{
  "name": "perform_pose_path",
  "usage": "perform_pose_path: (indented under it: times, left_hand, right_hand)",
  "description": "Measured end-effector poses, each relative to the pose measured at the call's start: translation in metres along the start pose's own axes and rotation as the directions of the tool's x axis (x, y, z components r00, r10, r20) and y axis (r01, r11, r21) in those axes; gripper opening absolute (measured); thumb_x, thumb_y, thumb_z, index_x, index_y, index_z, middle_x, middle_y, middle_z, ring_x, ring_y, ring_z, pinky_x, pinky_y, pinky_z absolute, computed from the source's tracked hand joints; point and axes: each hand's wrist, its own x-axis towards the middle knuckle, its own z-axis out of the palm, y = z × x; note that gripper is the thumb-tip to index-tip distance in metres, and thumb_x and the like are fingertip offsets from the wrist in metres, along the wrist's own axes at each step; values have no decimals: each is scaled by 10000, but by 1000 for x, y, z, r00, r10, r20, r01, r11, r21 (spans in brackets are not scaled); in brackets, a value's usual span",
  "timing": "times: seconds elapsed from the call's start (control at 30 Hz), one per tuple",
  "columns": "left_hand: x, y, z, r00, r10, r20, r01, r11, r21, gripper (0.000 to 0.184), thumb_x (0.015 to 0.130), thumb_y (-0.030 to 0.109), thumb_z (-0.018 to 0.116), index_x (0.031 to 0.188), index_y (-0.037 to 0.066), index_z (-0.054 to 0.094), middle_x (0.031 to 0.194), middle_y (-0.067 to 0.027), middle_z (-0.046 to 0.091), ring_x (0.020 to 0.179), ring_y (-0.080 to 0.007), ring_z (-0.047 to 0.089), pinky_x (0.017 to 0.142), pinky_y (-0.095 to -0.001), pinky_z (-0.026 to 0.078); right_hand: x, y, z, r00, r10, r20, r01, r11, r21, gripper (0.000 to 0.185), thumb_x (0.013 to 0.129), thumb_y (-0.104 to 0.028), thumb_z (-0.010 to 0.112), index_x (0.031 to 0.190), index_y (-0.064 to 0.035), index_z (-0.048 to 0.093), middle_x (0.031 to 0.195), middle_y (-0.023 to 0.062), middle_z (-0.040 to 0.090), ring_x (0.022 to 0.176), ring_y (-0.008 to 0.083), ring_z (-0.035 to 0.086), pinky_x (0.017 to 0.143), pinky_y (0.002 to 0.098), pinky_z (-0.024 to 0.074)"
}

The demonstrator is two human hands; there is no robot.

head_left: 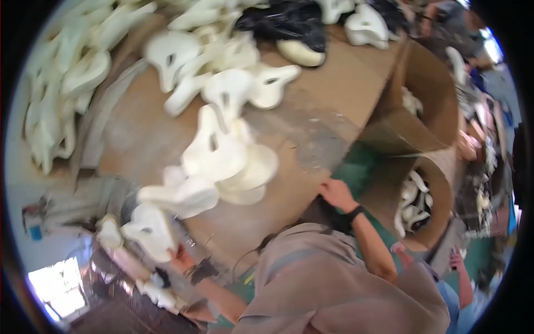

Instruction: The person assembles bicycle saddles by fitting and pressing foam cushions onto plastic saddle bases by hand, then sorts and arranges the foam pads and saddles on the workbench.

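Observation:
At the lower left, my left hand (182, 260) is closed on the wide end of a cream foam bicycle saddle pad (149, 232) with a slot in its middle. The pad tilts away from me beyond the table's near edge. My right hand (335, 193), with a dark band on the wrist, is at the right edge of the cardboard-covered table (300, 183); its fingers blur together there. Between my hands, a small stack of similar pads (214, 147) overlaps on the cardboard. More loose saddle pads (225, 89) lie farther back.
A large heap of pads (50, 100) rises at the far left. Black plastic (289, 25) lies at the back. To the right stand two cardboard boxes, one upper (445, 100) and one lower (439, 217), with pale pieces inside. Another person's hand (457, 260) shows at lower right.

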Motion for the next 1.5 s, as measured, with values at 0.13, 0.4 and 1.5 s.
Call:
perform_pose_path:
  times: [0.13,0.4,1.5]
  left_hand:
    - [12,1,58,982,-43,185,36,999,39,537,968,217,659,1367,-90,472,1256,-190,605,1093,-304,599,966,-411,492]
    - [-80,-89,263,776,-208,596,6,947,322,584,968,140,657,1450,-64,400,1414,-180,524,1242,-299,545,1069,-428,441]
    - [-22,-127,113,882,-370,291,-144,378,915,587,855,430,764,1154,-57,630,1019,-128,676,886,-211,609,766,-364,493]
  right_hand:
    - [1,8,7,993,-40,-110,38,999,-19,297,871,-317,565,898,-72,731,920,227,697,880,423,667,764,506,538]
    - [11,-35,-22,973,-117,-200,174,937,303,433,918,-385,625,1192,-50,643,1074,183,706,968,358,674,837,442,538]
    - [71,41,-3,975,176,-135,-158,979,130,550,843,-528,643,759,12,709,672,184,667,614,333,678,621,423,532]
